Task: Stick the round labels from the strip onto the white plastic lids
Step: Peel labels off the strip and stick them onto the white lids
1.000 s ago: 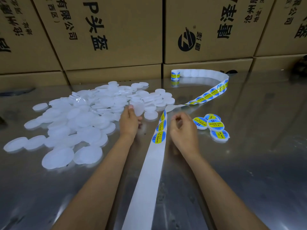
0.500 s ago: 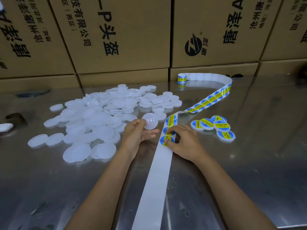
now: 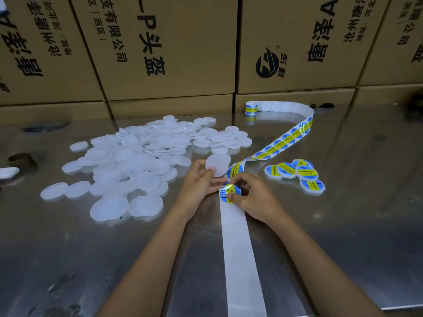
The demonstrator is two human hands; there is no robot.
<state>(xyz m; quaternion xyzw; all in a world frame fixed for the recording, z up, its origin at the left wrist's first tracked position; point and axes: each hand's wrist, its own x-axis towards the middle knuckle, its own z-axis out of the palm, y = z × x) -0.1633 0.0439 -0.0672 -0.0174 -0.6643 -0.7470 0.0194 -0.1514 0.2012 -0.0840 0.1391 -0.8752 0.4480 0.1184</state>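
Note:
My left hand [image 3: 198,181] holds one white plastic lid [image 3: 217,164] tilted up just above the table. A long white backing strip [image 3: 238,243] runs from the near edge toward the back right, where blue-and-yellow round labels [image 3: 280,141] still sit on it. My right hand [image 3: 254,195] pinches the nearest round label [image 3: 230,193] at the strip, its edge lifted off the backing. A big heap of bare white lids [image 3: 137,161] lies to the left. Several labelled lids [image 3: 297,173] lie in a small cluster to the right of the strip.
The shiny metal table [image 3: 343,225] ends at the near right edge. Stacked cardboard boxes [image 3: 164,46] wall off the back. The strip's rolled end [image 3: 251,108] stands by the boxes. A dark ring [image 3: 21,160] and a white object [image 3: 8,172] lie at the far left.
My left hand picked a lid from the heap and brought it beside the strip. My right hand came down on the nearest label and started peeling it.

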